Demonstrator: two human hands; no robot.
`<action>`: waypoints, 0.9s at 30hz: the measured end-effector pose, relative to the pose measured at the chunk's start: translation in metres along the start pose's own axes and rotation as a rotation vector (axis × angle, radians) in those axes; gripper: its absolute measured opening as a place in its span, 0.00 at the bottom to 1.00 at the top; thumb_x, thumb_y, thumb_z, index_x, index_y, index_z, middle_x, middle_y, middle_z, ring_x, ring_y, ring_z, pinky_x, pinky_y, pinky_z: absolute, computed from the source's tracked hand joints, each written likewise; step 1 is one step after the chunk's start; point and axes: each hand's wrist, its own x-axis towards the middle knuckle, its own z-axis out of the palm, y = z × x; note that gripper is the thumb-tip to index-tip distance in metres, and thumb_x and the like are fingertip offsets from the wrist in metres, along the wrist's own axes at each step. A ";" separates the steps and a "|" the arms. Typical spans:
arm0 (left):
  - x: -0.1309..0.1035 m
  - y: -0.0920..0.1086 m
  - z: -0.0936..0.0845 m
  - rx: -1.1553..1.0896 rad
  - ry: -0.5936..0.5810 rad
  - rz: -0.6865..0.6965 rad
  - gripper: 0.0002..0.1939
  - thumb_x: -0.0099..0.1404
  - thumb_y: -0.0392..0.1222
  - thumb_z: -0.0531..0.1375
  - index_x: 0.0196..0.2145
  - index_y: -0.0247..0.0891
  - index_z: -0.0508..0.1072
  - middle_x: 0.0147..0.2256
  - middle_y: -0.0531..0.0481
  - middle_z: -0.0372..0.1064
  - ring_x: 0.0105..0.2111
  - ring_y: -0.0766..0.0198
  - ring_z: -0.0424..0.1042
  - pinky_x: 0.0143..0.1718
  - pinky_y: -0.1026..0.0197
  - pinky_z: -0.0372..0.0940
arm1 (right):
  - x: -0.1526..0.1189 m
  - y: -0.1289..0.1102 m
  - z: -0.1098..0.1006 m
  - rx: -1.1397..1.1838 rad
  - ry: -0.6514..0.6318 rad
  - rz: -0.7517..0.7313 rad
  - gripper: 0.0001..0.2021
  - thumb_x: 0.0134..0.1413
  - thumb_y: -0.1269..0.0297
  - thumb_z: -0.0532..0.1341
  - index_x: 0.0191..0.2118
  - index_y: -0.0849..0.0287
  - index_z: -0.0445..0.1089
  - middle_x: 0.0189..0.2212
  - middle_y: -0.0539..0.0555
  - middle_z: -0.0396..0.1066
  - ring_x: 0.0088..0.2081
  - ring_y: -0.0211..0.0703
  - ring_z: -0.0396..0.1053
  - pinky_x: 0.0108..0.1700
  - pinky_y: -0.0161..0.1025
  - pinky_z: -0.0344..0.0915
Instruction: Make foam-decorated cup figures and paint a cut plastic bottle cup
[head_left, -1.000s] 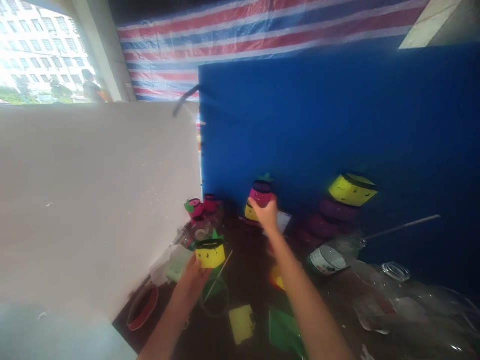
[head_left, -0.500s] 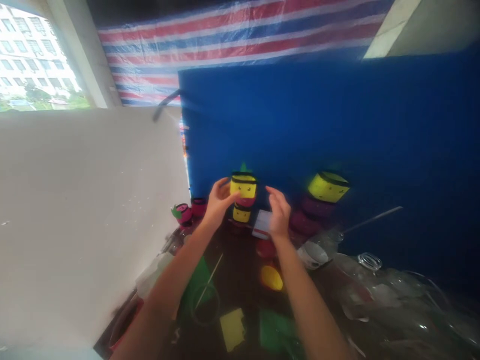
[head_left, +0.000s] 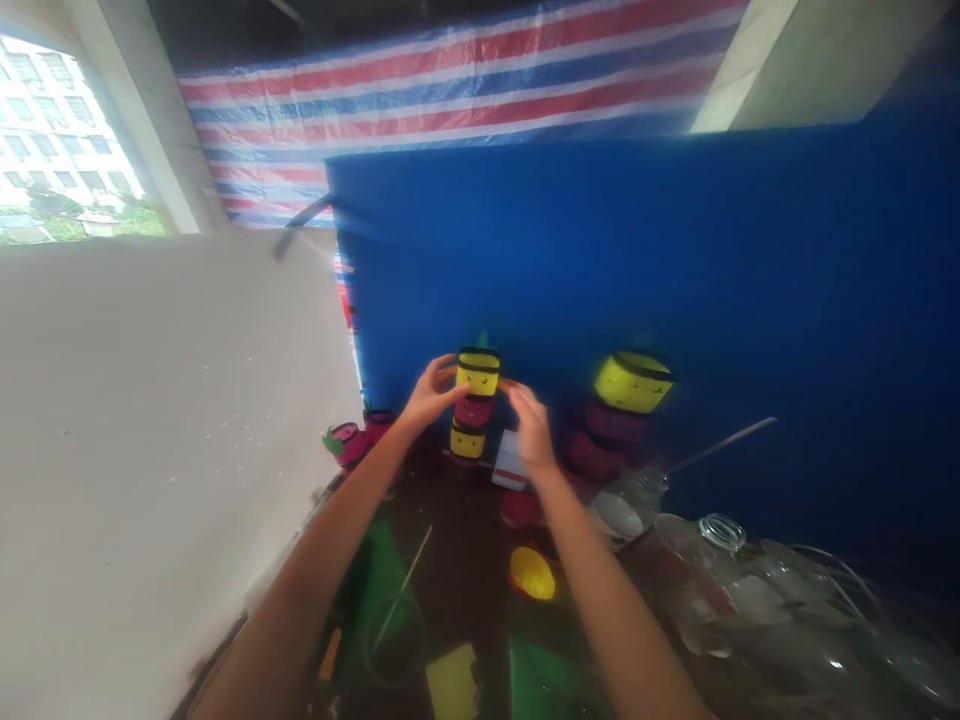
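A yellow cup with a black band and a drawn face (head_left: 478,374) tops a stack, above a dark pink cup (head_left: 474,411) and a second yellow cup (head_left: 468,440). My left hand (head_left: 435,394) grips the top cup from its left side, thumb across the front. At its right side my right hand (head_left: 529,422) touches or nearly touches the cup with its fingertips, the fingers apart. A white card (head_left: 510,460) leans behind the right wrist.
Another stack with a yellow cup (head_left: 634,383) stands at the right. Clear jars (head_left: 722,545) crowd the right side. Nearer are a yellow bowl (head_left: 532,574), green sheets (head_left: 540,680) and a pale yellow piece (head_left: 453,684). Pink cups (head_left: 346,442) sit by the white panel.
The right hand has moved in towards the top yellow cup, narrowing the gap. The view has shifted slightly, and more of the stack's pink cup shows.
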 end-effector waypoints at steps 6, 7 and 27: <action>0.002 -0.012 -0.003 0.029 -0.004 -0.021 0.35 0.50 0.43 0.68 0.53 0.38 0.60 0.50 0.39 0.67 0.51 0.51 0.67 0.53 0.47 0.60 | 0.003 0.011 0.000 0.021 0.031 0.060 0.18 0.52 0.50 0.55 0.40 0.56 0.74 0.46 0.54 0.71 0.50 0.48 0.64 0.55 0.49 0.56; 0.002 -0.015 -0.004 0.034 -0.001 -0.022 0.35 0.50 0.43 0.68 0.53 0.38 0.60 0.50 0.39 0.67 0.51 0.51 0.67 0.53 0.47 0.61 | 0.003 0.013 -0.001 0.027 0.037 0.071 0.18 0.52 0.50 0.55 0.40 0.56 0.74 0.45 0.54 0.71 0.50 0.48 0.64 0.54 0.49 0.57; 0.003 -0.020 0.000 -0.010 -0.047 -0.034 0.33 0.47 0.42 0.69 0.50 0.36 0.64 0.47 0.39 0.70 0.48 0.53 0.69 0.54 0.47 0.59 | 0.003 0.036 0.006 0.381 0.160 0.239 0.15 0.46 0.52 0.58 0.34 0.56 0.73 0.42 0.55 0.74 0.46 0.47 0.70 0.46 0.46 0.64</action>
